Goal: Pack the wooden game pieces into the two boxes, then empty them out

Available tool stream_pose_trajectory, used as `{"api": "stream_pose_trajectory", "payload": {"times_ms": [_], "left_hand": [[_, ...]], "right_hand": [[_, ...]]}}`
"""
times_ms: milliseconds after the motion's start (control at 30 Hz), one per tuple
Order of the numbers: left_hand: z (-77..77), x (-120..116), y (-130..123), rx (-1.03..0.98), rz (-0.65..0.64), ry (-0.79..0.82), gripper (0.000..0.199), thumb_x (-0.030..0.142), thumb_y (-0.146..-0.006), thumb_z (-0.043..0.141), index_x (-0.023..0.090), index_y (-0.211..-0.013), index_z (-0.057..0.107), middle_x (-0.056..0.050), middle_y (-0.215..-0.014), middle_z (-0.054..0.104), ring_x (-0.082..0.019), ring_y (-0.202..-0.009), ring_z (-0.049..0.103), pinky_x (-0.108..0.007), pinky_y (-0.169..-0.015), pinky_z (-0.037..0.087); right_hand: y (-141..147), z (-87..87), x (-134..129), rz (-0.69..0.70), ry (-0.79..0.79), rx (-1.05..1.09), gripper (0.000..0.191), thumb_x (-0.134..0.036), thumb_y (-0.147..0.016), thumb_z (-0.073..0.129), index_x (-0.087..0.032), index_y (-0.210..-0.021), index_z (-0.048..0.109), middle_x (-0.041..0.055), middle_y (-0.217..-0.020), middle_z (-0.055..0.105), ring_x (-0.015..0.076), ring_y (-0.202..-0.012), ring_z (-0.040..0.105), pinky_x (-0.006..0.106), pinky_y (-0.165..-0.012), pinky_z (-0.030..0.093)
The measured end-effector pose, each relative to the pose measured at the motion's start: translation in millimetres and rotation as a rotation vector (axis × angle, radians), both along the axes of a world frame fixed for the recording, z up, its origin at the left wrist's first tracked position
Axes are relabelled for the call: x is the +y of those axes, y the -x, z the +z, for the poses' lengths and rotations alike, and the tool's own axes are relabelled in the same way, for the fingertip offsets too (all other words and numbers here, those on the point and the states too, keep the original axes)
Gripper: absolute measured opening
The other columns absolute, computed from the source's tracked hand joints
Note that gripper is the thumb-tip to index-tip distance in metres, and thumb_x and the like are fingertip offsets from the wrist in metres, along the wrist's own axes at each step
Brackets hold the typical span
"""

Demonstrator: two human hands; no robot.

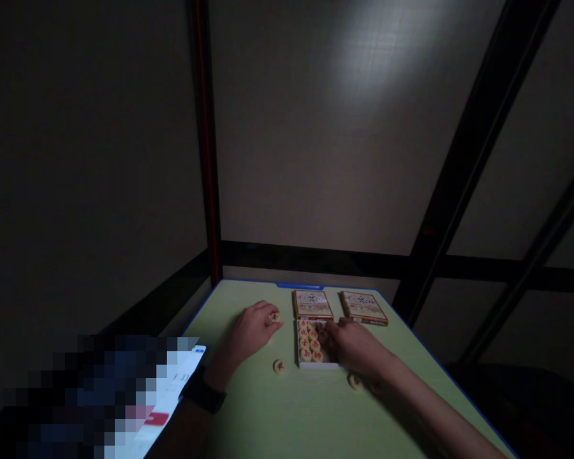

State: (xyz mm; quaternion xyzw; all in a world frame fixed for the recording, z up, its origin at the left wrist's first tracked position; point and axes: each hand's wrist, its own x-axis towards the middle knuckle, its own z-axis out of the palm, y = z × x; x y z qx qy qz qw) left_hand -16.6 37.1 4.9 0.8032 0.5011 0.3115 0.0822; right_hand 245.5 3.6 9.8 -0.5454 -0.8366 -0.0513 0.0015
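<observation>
My left hand is closed on a round wooden piece with a dark character, over the left side of the table. A white open box holds several pieces with red characters in rows. My right hand reaches over the box's right side, its fingertips at a dark-marked piece; whether they grip it is unclear. One loose piece lies left of the box, and another lies below my right hand.
Two flat printed boxes lie behind the open box on the green table with a blue edge. A lit screen is at the lower left, partly pixelated. Dark-framed panels stand behind.
</observation>
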Motion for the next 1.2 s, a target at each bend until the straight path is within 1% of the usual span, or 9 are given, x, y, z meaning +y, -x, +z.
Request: {"api": "stream_pose_trajectory", "payload": {"times_ms": [200,300,433,600,700,867,967,1067,1200], "left_hand": [[0.2,0.0,1.1,0.000,-0.036,-0.002,0.020,0.013,-0.078,0.064,0.020,-0.096,0.069,-0.004,-0.097,0.070,-0.017,-0.085,0.064,-0.026,-0.082,0.049],[0.5,0.8,1.8,-0.026,-0.045,-0.017,0.024,0.010,-0.078,0.060,0.021,-0.097,0.069,-0.003,-0.101,0.070,-0.016,-0.087,0.065,-0.026,-0.084,0.049],[-0.1,3.6,4.1,-0.035,-0.006,-0.020,0.024,0.009,-0.078,0.061,0.021,-0.097,0.070,-0.003,-0.101,0.070,-0.017,-0.089,0.065,-0.028,-0.088,0.050],[-3.9,6.0,4.6,-0.038,-0.013,-0.020,0.023,0.010,-0.078,0.061,0.021,-0.097,0.070,-0.004,-0.100,0.070,-0.017,-0.089,0.065,-0.028,-0.086,0.050],[-5.5,5.8,3.8,-0.039,-0.021,-0.013,0.023,0.011,-0.078,0.061,0.021,-0.097,0.070,-0.003,-0.101,0.069,-0.017,-0.089,0.065,-0.027,-0.085,0.050],[-4.0,4.0,2.5,-0.022,-0.012,0.014,0.022,0.011,-0.078,0.063,0.020,-0.097,0.069,-0.004,-0.100,0.069,-0.017,-0.088,0.065,-0.026,-0.083,0.050],[-2.1,2.8,1.2,-0.025,-0.008,0.031,0.024,0.009,-0.077,0.063,0.020,-0.097,0.070,-0.004,-0.100,0.069,-0.017,-0.086,0.065,-0.027,-0.084,0.050],[-0.4,2.4,0.3,-0.049,-0.015,0.043,0.026,0.007,-0.075,0.064,0.020,-0.097,0.070,-0.003,-0.099,0.068,-0.015,-0.083,0.064,-0.026,-0.084,0.050],[2.1,3.4,2.0,-0.078,-0.025,0.020,0.024,0.004,-0.072,0.062,0.019,-0.089,0.070,-0.003,-0.093,0.067,-0.015,-0.082,0.063,-0.025,-0.080,0.050]], "right_hand": [[-5.6,5.2,-1.7,-0.043,0.040,0.063,0.027,-0.017,-0.086,0.050,-0.014,-0.111,0.058,0.0154,-0.098,0.068,0.0226,-0.082,0.064,0.028,-0.064,0.034],[-3.2,6.6,-3.2,-0.055,0.036,0.059,0.025,-0.017,-0.085,0.050,-0.014,-0.107,0.061,0.0161,-0.097,0.068,0.0231,-0.081,0.064,0.028,-0.063,0.034],[-0.8,4.6,-2.7,-0.054,0.015,0.050,0.021,-0.018,-0.087,0.049,-0.014,-0.100,0.065,0.0162,-0.095,0.069,0.0220,-0.079,0.064,0.028,-0.063,0.035],[-3.1,2.2,-1.9,0.016,-0.043,0.069,0.018,-0.016,-0.086,0.050,-0.017,-0.095,0.066,0.0114,-0.091,0.069,0.0223,-0.088,0.064,0.027,-0.068,0.038],[-2.7,1.0,-1.3,0.009,-0.054,0.085,0.019,-0.015,-0.086,0.050,-0.017,-0.095,0.067,0.0109,-0.094,0.069,0.0229,-0.091,0.063,0.027,-0.071,0.040],[-0.2,-5.3,2.4,-0.038,-0.024,0.132,0.025,-0.010,-0.087,0.045,-0.015,-0.097,0.068,0.0128,-0.104,0.066,0.0208,-0.087,0.065,0.027,-0.074,0.042],[-0.2,-10.2,4.5,-0.018,-0.012,0.180,0.030,-0.007,-0.087,0.043,-0.015,-0.105,0.067,0.0130,-0.106,0.065,0.0197,-0.088,0.065,0.026,-0.076,0.043],[-1.0,-13.4,4.9,0.004,-0.006,0.204,0.032,-0.006,-0.085,0.046,-0.015,-0.109,0.065,0.0128,-0.106,0.064,0.0192,-0.089,0.064,0.025,-0.078,0.043],[-2.0,-9.2,2.7,-0.002,-0.023,0.258,0.028,-0.005,-0.083,0.046,-0.015,-0.099,0.066,0.0108,-0.101,0.064,0.0166,-0.082,0.062,0.024,-0.073,0.043]]}}
